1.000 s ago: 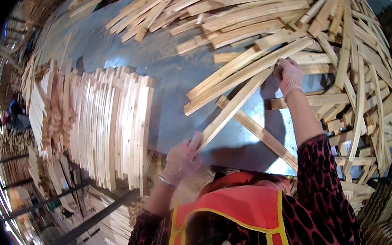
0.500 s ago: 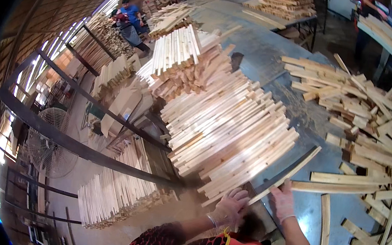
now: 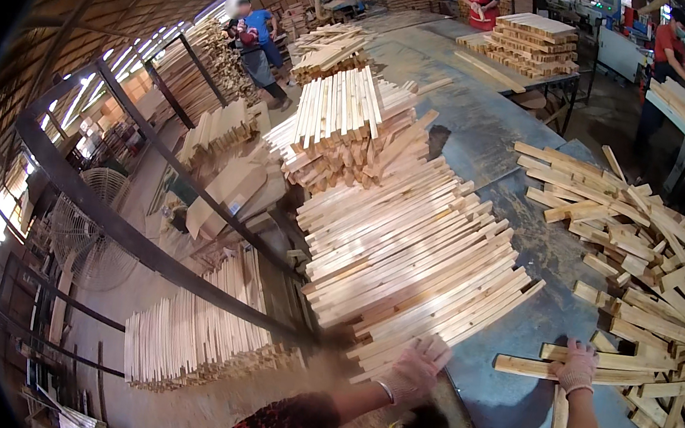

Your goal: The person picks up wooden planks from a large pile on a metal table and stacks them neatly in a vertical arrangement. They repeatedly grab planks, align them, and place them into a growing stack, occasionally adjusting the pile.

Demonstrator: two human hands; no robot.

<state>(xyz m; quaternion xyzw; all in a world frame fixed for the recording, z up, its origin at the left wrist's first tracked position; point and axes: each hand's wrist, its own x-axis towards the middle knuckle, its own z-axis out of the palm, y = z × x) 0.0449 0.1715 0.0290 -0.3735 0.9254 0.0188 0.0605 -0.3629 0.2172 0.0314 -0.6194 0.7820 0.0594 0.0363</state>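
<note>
My left hand [image 3: 416, 367], in a thin pale glove, rests open with its fingers stretched over the near edge of a broad stack of wooden strips [image 3: 414, 257]. The strips lie side by side on a metal table [image 3: 479, 316], their ends uneven. Farther right, my right hand [image 3: 577, 368], gloved too, is closed over a wooden strip [image 3: 520, 366] that sticks out from a loose pile. Its fingertips reach a second strip [image 3: 628, 362] just behind. The underside of the right hand's grip is hidden.
A jumbled pile of wooden pieces [image 3: 655, 244] covers the right side. Smaller wood stacks [image 3: 342, 111] stand beyond the broad one. A curved dark metal rail [image 3: 158, 255] and a fan [image 3: 94, 218] are at left. Several people work farther back, one in a red apron [image 3: 478, 0].
The strip held between both hands now lies along the stack's near edge. My right hand has moved right to the loose pile; my left hand stays by the stack. The view has shifted.
</note>
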